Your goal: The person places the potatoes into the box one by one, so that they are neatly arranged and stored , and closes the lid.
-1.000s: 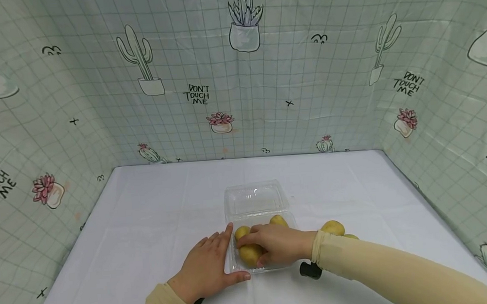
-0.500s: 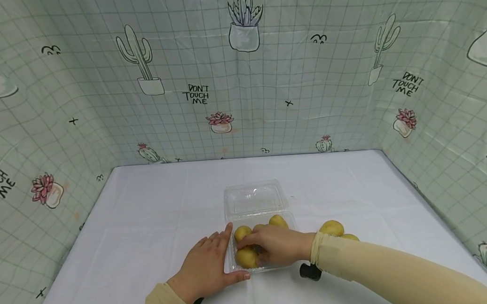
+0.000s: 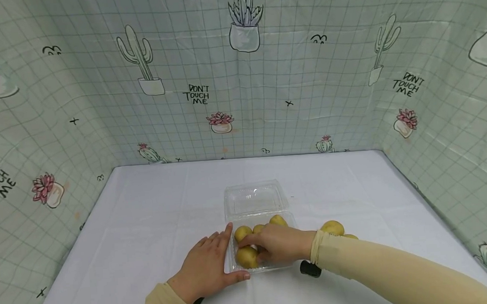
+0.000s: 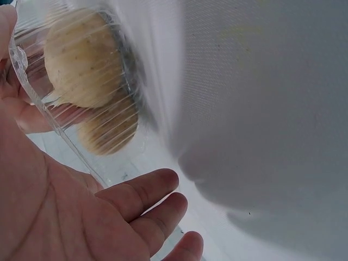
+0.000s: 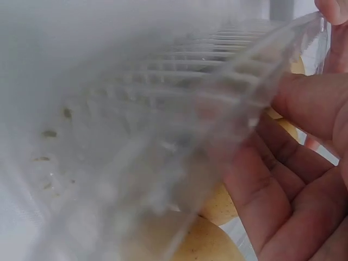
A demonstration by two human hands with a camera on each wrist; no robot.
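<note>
"Two hands in view; their state?"

"They stand apart. Left hand (image 3: 207, 267): fingers straight, index along the left side of the clear tray (image 3: 279, 267), thumb at its near edge. Right hand (image 3: 281, 242): inside the tray, index and thumb curled round the near-left potato (image 3: 246, 257)."

"What do the wrist views add?"

"The left one looks through the ribbed wall and shows a right-hand finger between that potato and the far-left potato (image 3: 242, 232). The right one shows greenish-brown flecks (image 5: 49, 133); on or behind the plastic, I cannot tell."

"Surroundings, obstructions?"

"The right hand covers the tray's near-right part. Beyond it show the middle potato (image 3: 258, 228) and far-right potato (image 3: 278, 220). The lid (image 3: 253, 199) lies open at the back. Two loose potatoes (image 3: 332, 227) sit to the right, one largely hidden by the right sleeve (image 3: 361, 261)."

"Near-left potato, condition?"

"Rounded, yellow-tan, brown-specked skin, in the tray's near-left corner."
</note>
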